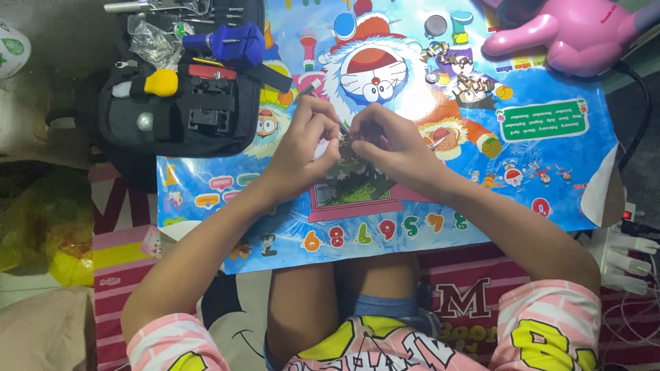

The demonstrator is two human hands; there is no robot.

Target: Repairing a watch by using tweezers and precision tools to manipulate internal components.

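Note:
My left hand (pixel 308 141) and my right hand (pixel 386 142) meet over the middle of a bright blue cartoon poster (pixel 550 178). Between their fingertips is a small metal part (pixel 345 143), pinched from both sides. My left hand also grips a thin pointed tool (pixel 311 87) that sticks up past the knuckles. A slim pink-handled tool (pixel 436 143) runs out from under my right hand. Exactly what the small part is cannot be made out.
An open black tool case (pixel 180 110) with a blue press tool (pixel 230 42) and a yellow-handled tool (pixel 159 82) lies at the upper left. Loose metal watch-band links (pixel 459 72) lie at the upper right. A pink toy (pixel 570 34) and a white power strip (pixel 629 251) sit at the right.

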